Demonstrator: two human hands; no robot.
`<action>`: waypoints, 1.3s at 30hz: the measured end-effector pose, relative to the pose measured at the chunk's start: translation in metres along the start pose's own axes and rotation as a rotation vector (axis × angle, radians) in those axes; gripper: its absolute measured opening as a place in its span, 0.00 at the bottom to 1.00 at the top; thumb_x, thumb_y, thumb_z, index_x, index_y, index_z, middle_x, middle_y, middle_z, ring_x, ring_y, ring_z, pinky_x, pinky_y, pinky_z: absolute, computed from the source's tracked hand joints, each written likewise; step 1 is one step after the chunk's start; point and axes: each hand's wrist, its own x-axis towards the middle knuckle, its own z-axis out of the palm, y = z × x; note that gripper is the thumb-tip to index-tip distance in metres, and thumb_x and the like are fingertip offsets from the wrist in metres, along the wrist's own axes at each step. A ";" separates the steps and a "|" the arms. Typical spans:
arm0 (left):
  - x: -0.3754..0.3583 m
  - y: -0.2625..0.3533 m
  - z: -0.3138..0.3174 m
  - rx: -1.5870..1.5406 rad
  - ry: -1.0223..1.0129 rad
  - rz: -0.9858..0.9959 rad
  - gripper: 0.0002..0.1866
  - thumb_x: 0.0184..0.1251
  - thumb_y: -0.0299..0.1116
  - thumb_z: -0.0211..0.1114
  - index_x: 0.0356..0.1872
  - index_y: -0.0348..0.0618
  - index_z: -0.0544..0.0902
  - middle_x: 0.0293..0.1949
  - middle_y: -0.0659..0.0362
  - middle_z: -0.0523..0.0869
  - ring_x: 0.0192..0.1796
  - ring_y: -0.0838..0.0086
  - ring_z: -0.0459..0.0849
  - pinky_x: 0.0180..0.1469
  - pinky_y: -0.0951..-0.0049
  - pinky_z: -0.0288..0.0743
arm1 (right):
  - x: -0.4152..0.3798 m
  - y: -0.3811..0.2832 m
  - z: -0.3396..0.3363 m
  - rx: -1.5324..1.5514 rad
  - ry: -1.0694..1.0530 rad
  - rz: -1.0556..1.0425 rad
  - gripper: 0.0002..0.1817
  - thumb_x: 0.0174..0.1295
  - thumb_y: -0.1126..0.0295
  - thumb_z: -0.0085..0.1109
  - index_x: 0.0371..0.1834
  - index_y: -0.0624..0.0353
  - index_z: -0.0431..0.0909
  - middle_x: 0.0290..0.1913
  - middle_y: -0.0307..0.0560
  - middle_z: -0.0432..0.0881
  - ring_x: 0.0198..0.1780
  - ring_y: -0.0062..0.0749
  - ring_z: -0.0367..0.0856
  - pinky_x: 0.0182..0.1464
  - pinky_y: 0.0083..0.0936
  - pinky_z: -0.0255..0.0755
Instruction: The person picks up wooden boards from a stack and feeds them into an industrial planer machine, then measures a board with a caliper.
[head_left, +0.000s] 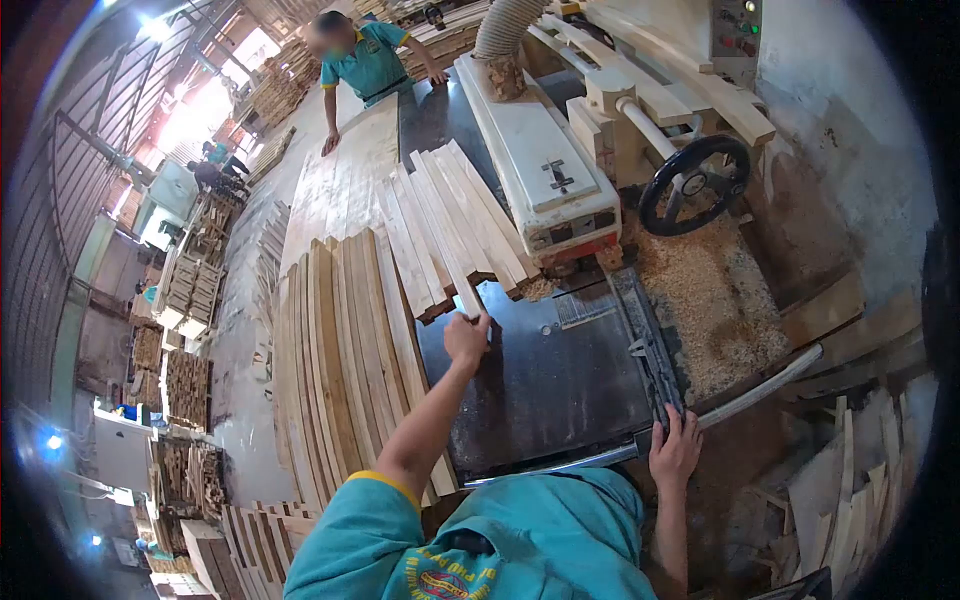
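Note:
My left hand (467, 338) is closed around the near end of a narrow wooden strip (466, 292), which sticks out toward me from a row of boards (450, 210) on the dark metal machine table (550, 390). My right hand (676, 447) rests with fingers spread on the table's right front corner, at the end of a black guide rail (645, 340). Beyond the table, the boards lie beside and partly against the white machine housing (545, 150). Left of the table stands a stack of long boards (335, 350).
A co-worker (365, 55) leans over the far end of the boards. A black handwheel (694, 185) juts out at the right above sawdust (710, 310). A curved metal bar (765, 385) runs past the right corner. Scrap wood (860, 490) lies at lower right.

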 end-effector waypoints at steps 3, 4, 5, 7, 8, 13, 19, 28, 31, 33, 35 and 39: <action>-0.064 -0.014 -0.016 -0.040 -0.078 0.047 0.25 0.62 0.55 0.75 0.34 0.37 0.88 0.33 0.43 0.92 0.40 0.45 0.93 0.45 0.48 0.86 | 0.000 0.002 0.004 -0.007 0.014 -0.013 0.24 0.83 0.50 0.50 0.73 0.50 0.76 0.66 0.59 0.73 0.68 0.60 0.73 0.67 0.58 0.70; -0.086 -0.017 -0.022 -0.044 -0.110 0.071 0.25 0.63 0.55 0.75 0.34 0.38 0.88 0.32 0.43 0.92 0.39 0.46 0.93 0.44 0.49 0.86 | 0.000 0.001 0.003 -0.015 0.008 -0.004 0.24 0.83 0.50 0.50 0.73 0.50 0.75 0.66 0.59 0.73 0.68 0.60 0.73 0.67 0.58 0.70; -0.105 -0.018 -0.030 -0.049 -0.140 0.092 0.26 0.63 0.56 0.75 0.33 0.38 0.87 0.32 0.44 0.92 0.39 0.47 0.93 0.43 0.50 0.86 | 0.001 0.001 0.003 -0.024 0.002 0.001 0.24 0.83 0.50 0.49 0.73 0.50 0.75 0.67 0.59 0.73 0.68 0.60 0.74 0.67 0.58 0.70; -0.130 -0.020 -0.039 0.002 -0.268 0.038 0.29 0.64 0.60 0.76 0.40 0.39 0.84 0.31 0.52 0.91 0.38 0.54 0.93 0.44 0.55 0.86 | 0.001 0.000 0.003 -0.023 -0.017 -0.006 0.25 0.83 0.50 0.49 0.74 0.49 0.75 0.67 0.59 0.73 0.68 0.60 0.74 0.66 0.58 0.70; -0.136 -0.014 -0.044 -0.001 -0.293 -0.005 0.31 0.65 0.61 0.75 0.46 0.39 0.82 0.36 0.50 0.91 0.42 0.54 0.93 0.47 0.54 0.85 | 0.002 -0.002 0.001 -0.010 -0.028 0.003 0.25 0.84 0.49 0.48 0.74 0.48 0.74 0.68 0.59 0.73 0.69 0.60 0.73 0.67 0.58 0.69; -0.127 -0.002 -0.033 -0.103 -0.199 -0.034 0.37 0.65 0.60 0.75 0.59 0.36 0.75 0.52 0.42 0.86 0.58 0.47 0.87 0.59 0.51 0.80 | 0.000 0.000 0.003 -0.040 -0.026 -0.003 0.25 0.85 0.49 0.45 0.75 0.47 0.74 0.70 0.61 0.72 0.71 0.62 0.73 0.70 0.60 0.68; -0.086 -0.037 0.033 -0.029 0.066 0.255 0.33 0.67 0.43 0.75 0.56 0.22 0.71 0.47 0.37 0.82 0.52 0.42 0.84 0.54 0.47 0.81 | -0.001 0.002 0.002 -0.009 -0.018 0.014 0.25 0.85 0.48 0.43 0.75 0.47 0.74 0.71 0.62 0.72 0.72 0.62 0.72 0.71 0.61 0.67; -0.003 0.027 -0.108 -1.263 -0.598 -0.378 0.21 0.82 0.50 0.64 0.53 0.39 0.82 0.40 0.56 0.87 0.37 0.71 0.89 0.37 0.68 0.88 | -0.001 -0.001 -0.001 0.006 -0.009 0.010 0.24 0.84 0.49 0.46 0.73 0.49 0.76 0.68 0.59 0.73 0.70 0.59 0.73 0.69 0.58 0.69; -0.002 0.062 -0.137 -1.520 -0.589 -0.466 0.19 0.82 0.47 0.65 0.57 0.41 0.79 0.42 0.59 0.84 0.37 0.71 0.88 0.35 0.70 0.88 | -0.003 0.000 -0.001 0.012 0.002 0.011 0.24 0.84 0.49 0.47 0.73 0.49 0.76 0.68 0.59 0.73 0.70 0.59 0.73 0.70 0.56 0.69; -0.006 0.064 -0.145 -1.466 -0.614 -0.366 0.20 0.83 0.47 0.64 0.58 0.41 0.78 0.42 0.59 0.83 0.36 0.72 0.87 0.35 0.71 0.88 | -0.002 0.000 -0.001 0.003 -0.016 0.024 0.24 0.84 0.49 0.47 0.73 0.49 0.76 0.68 0.59 0.73 0.70 0.59 0.73 0.70 0.56 0.69; -0.008 0.072 -0.156 -1.401 -0.637 -0.282 0.20 0.83 0.47 0.63 0.60 0.41 0.78 0.42 0.60 0.82 0.35 0.73 0.85 0.35 0.71 0.87 | -0.001 -0.001 -0.004 0.017 -0.011 0.025 0.24 0.84 0.49 0.47 0.73 0.49 0.75 0.68 0.59 0.73 0.70 0.59 0.73 0.70 0.57 0.69; -0.016 0.113 -0.206 -1.526 -0.479 0.034 0.24 0.84 0.54 0.54 0.57 0.40 0.77 0.35 0.59 0.81 0.24 0.71 0.79 0.25 0.69 0.77 | -0.002 0.002 0.001 -0.002 -0.010 0.012 0.25 0.84 0.48 0.46 0.73 0.48 0.75 0.69 0.60 0.73 0.71 0.60 0.73 0.70 0.58 0.69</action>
